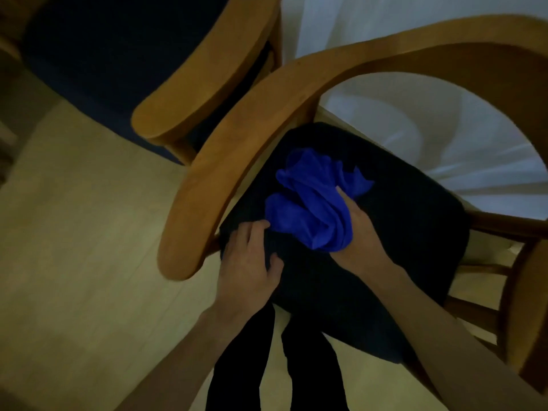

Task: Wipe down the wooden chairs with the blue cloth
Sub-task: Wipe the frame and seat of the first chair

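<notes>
A crumpled blue cloth (314, 203) lies on the dark seat cushion (400, 256) of a wooden armchair (225, 161). My right hand (360, 232) grips the cloth at its lower right, with the fabric bunched over the fingers. My left hand (249, 262) rests flat on the front left of the cushion, its fingertips just touching the cloth's edge, close beside the chair's curved left armrest. The chair's bent wooden back rail (444, 37) arcs across the top right.
A second wooden armchair (204, 72) with a dark seat stands at the upper left, its armrest almost touching the first chair. White curtain fabric (415, 120) hangs behind. Light wood floor (89, 232) spreads to the left. My dark-trousered legs (246, 366) stand against the seat front.
</notes>
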Motion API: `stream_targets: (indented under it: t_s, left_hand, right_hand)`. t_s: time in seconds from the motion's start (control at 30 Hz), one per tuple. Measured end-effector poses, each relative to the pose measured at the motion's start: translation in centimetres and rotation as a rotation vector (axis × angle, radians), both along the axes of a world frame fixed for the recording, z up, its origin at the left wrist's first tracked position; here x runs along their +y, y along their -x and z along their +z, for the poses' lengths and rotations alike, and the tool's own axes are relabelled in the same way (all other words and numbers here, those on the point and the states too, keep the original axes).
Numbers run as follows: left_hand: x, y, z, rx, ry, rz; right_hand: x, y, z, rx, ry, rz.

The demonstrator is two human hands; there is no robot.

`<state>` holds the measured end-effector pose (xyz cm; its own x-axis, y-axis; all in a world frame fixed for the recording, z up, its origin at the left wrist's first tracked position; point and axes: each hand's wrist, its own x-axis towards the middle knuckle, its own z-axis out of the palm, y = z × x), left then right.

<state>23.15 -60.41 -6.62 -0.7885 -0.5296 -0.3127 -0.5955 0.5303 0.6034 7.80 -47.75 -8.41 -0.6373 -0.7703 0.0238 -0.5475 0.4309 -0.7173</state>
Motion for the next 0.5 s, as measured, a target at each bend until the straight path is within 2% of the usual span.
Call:
stream_targets:
  t_s: [0.13, 0.27, 0.37, 0.5]
  left_hand:
    - [0.9, -4.7, 0.4, -0.004, 0.024, 0.05]
    - [1.9, -9.3, -0.6, -0.06, 0.042, 0.153]
    - [1.6, -11.3, -1.7, -0.122, 0.066, 0.214]
    - [0.1, -12.7, -2.9, -0.101, 0.04, 0.309]
  right_hand:
    - [0.3, -3.7, 0.9, -0.146, -0.009, 0.173]
    - [-1.0, -6.8, 0.7, -0.154, -0.063, 0.363]
    - [-3.0, -8.6, -1.0, -0.251, -0.182, 0.407]
    - [-7.5, -11.5, -3.4, -0.176, -0.209, 0.354]
